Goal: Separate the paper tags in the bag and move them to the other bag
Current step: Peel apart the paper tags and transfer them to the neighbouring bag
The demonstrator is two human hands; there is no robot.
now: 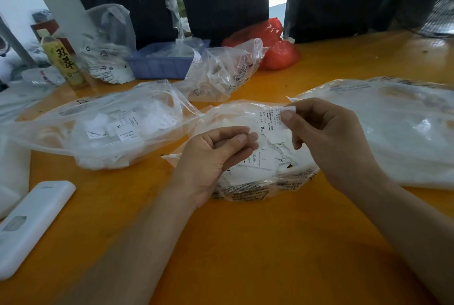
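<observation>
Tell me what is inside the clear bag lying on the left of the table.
Inside the clear bag lie loose white paper tags, some with small print facing up, piled toward its middle. The crinkled plastic and upper tags cover whatever lies lower, so the count cannot be told.

head-worn view, facing forward-down, close over table (pixel 245 243)

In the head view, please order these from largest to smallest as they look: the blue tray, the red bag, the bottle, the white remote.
1. White remote, though it lies nearest the camera, which enlarges it.
2. Blue tray and red bag: these look alike in size, and both are partly hidden, so I do not rank them.
3. Bottle.
</observation>
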